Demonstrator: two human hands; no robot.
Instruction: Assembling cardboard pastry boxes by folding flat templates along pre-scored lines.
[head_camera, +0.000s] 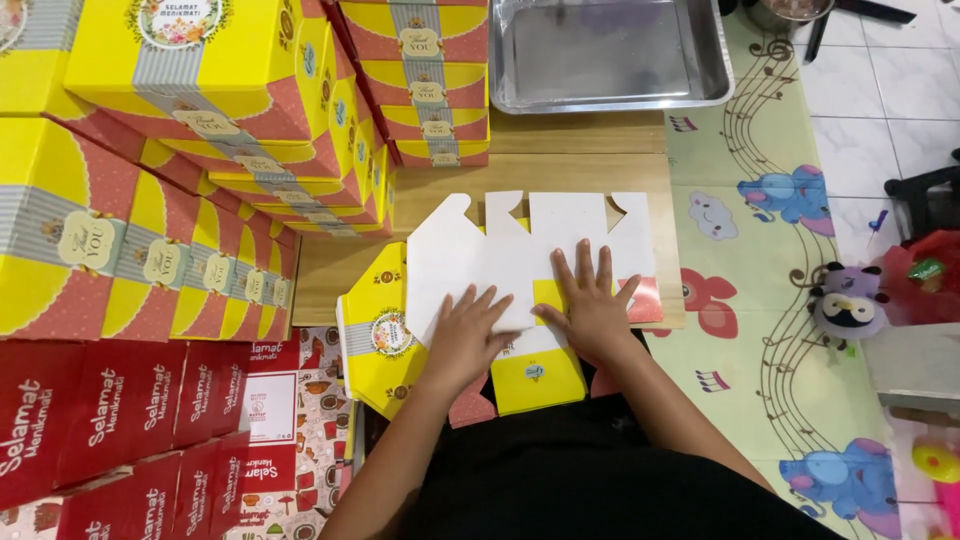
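Observation:
A flat, unfolded cardboard box blank (520, 250) lies white side up on a low wooden board (560, 160), on top of a stack of yellow-and-red blanks (385, 335). My left hand (468, 335) presses flat on the blank's lower left part, fingers spread. Beside it, my right hand (592, 305) presses palm down on the lower middle, fingers pointing away from me. Neither hand grips anything.
Stacks of assembled yellow-and-red boxes (200, 120) fill the left and back. Red flat boxes (110, 420) lie at lower left. A metal tray (610, 50) sits at the back. A patterned play mat (760, 260) and toys (848, 300) lie to the right.

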